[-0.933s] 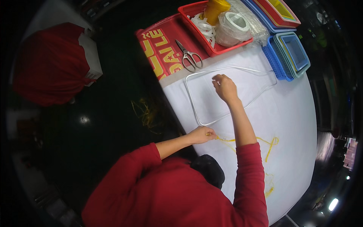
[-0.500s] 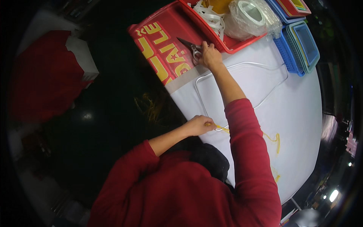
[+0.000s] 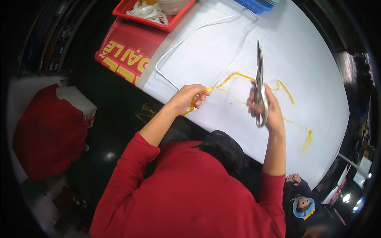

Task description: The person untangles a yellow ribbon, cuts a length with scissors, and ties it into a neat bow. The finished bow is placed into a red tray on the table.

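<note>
My left hand (image 3: 188, 98) is at the near edge of the white table, fingers pinched on a yellow plastic strip (image 3: 237, 73). One end of the strip hangs below that hand; the rest runs right across the table toward my other hand. In my right hand (image 3: 273, 113) is a pair of metal scissors (image 3: 260, 63), raised over the table with blades pointing away from me. The blades look closed and stand apart from my left hand. A bent, pale wire frame (image 3: 202, 26) lies beyond my left hand, its near end partly hidden there.
A red basket (image 3: 170, 27) of white strips stands at the far left on red printed sheeting (image 3: 158, 37). A blue basket (image 3: 256, 6) sits at the far edge. Frayed yellow strands (image 3: 308, 139) lie right. Another person's hand (image 3: 294, 178) shows near the table's right side.
My right hand has lifted the scissors from beside the red basket and brought them back toward me. My left hand still grips the yellow strip. The view has shifted.
</note>
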Available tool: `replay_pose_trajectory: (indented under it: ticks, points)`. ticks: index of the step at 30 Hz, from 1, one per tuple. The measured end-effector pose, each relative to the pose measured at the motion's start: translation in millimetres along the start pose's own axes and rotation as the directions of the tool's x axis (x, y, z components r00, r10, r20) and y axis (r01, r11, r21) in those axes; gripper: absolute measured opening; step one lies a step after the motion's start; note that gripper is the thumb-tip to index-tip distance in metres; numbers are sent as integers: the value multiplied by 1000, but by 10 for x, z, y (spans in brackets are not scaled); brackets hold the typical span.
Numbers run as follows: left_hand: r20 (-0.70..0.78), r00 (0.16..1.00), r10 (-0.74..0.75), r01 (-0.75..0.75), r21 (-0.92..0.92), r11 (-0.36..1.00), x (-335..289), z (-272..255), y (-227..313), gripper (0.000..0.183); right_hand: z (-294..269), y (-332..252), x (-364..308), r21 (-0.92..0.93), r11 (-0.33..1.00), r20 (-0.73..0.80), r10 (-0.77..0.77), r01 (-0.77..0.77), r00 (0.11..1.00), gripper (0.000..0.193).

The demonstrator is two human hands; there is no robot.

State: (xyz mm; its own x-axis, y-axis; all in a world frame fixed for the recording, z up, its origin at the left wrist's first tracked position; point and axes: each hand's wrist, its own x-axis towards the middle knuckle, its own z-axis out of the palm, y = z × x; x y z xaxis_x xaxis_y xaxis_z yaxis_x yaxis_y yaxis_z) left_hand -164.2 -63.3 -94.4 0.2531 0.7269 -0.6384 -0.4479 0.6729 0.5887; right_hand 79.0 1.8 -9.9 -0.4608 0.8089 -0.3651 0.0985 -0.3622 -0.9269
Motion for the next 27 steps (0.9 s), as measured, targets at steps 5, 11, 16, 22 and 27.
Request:
replay_pose_trajectory:
  ticks: [5, 11, 16, 22, 27]
  points:
    - [96, 995, 3, 4, -69, 998, 87, 575, -110, 19, -443, 537, -1103, 198, 970, -31, 151, -142, 988, 41]
    - [135, 988, 72, -70, -21, 997, 75, 1197, -358, 17, -464, 674, -1254, 97, 991, -206, 114, -96, 972, 45]
    - [216, 975, 57, -66, 34, 997, 28, 1434, -485, 16, -599, 533, -754, -69, 953, -366, -298, 294, 882, 46]
    - [262, 959, 103, -97, -37, 995, -1, 1512, -552, 18, -700, 465, -597, 73, 983, -82, -161, 167, 984, 45]
    - [87, 987, 136, -148, 158, 976, 29, 1712, -474, 29, -606, 428, -714, 78, 989, -109, -118, 127, 987, 38]
